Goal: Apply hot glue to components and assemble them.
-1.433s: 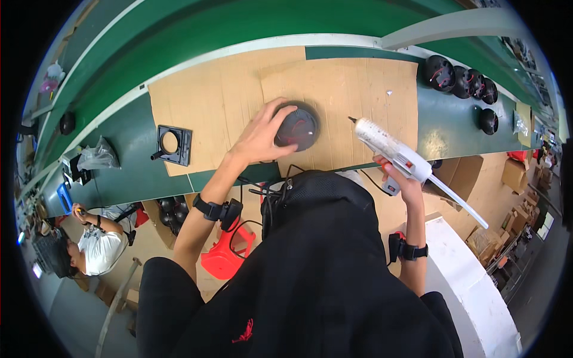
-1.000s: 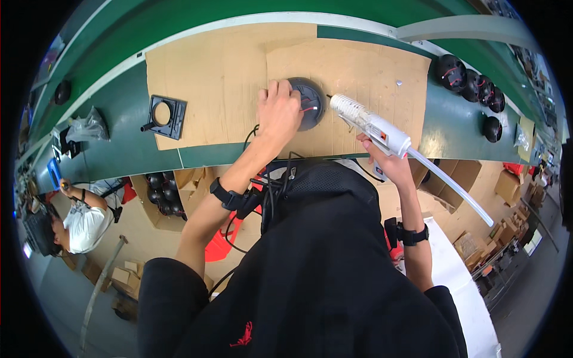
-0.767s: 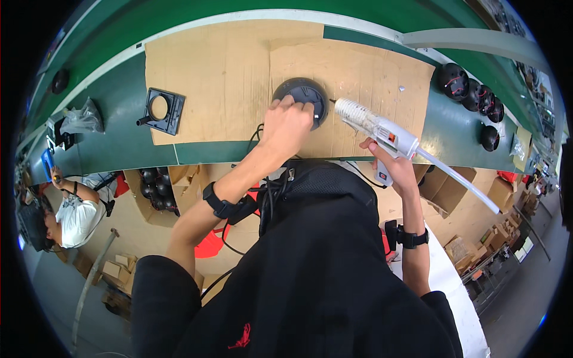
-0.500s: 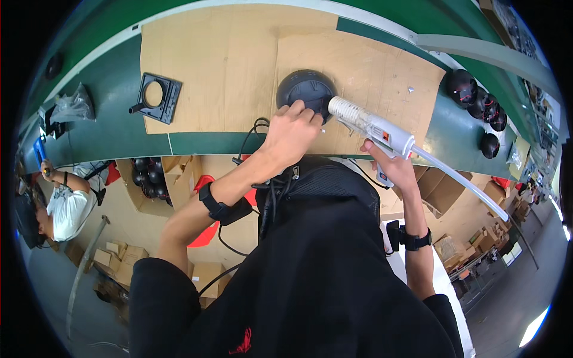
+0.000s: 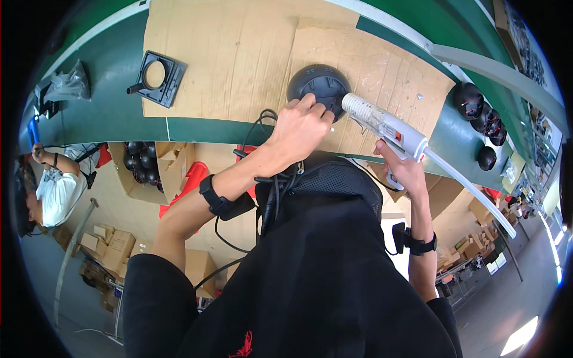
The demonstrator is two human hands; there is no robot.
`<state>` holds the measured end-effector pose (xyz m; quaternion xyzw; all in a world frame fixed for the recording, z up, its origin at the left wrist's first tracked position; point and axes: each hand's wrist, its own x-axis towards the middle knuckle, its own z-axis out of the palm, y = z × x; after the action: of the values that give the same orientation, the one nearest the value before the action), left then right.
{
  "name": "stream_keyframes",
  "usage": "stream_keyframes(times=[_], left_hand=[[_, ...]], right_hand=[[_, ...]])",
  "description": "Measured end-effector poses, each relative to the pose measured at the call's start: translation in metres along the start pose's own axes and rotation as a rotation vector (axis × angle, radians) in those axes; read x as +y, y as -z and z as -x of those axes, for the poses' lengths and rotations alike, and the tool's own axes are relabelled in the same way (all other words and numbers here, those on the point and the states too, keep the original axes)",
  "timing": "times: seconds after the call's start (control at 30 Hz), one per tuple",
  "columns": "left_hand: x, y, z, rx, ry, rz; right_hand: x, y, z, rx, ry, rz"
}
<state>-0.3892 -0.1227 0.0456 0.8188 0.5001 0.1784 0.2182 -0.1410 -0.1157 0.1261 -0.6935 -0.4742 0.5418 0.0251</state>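
A black round dome-shaped housing (image 5: 319, 83) rests on the cardboard sheet (image 5: 227, 59), its ribbed hollow facing up. At its near edge my left hand (image 5: 301, 128) is closed, fingers curled against the housing. A small white tip sticks out beside those fingers; what it belongs to is hidden. My right hand (image 5: 403, 170) wraps the handle of a white hot glue gun (image 5: 394, 131). The gun's nozzle end reaches the right side of the housing, and the exact contact is hard to see. From its rear a long translucent glue stick (image 5: 471, 194) slants out.
A black square frame with a round hole (image 5: 158, 80) lies at the sheet's left. Several black domes (image 5: 468, 101) sit on the green bench at right. A plastic bag (image 5: 68, 83) is far left. Below the bench stands a box of black balls (image 5: 143, 164). A co-worker (image 5: 57, 185) is at left.
The whole view has shifted and turned slightly. Both hands, the housing and the glue gun keep nearly the same places relative to each other.
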Motion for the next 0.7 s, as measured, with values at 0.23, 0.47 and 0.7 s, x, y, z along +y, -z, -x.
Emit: stream_keyframes(times=[0.23,0.47,0.7], left_hand=[[-0.0010,0.0007,-0.0016,0.004,-0.008,0.009],[-0.0021,0.0024,-0.0033,-0.005,-0.011,0.023],[-0.0030,0.0049,-0.0047,0.017,-0.020,0.048]], right_hand=[[-0.0034,-0.0041,0.0012,0.046,0.110,-0.024],[-0.0032,-0.0008,0.0005,0.033,0.085,0.072],[-0.0100,-0.0006,0.0006,0.037,0.112,0.057]])
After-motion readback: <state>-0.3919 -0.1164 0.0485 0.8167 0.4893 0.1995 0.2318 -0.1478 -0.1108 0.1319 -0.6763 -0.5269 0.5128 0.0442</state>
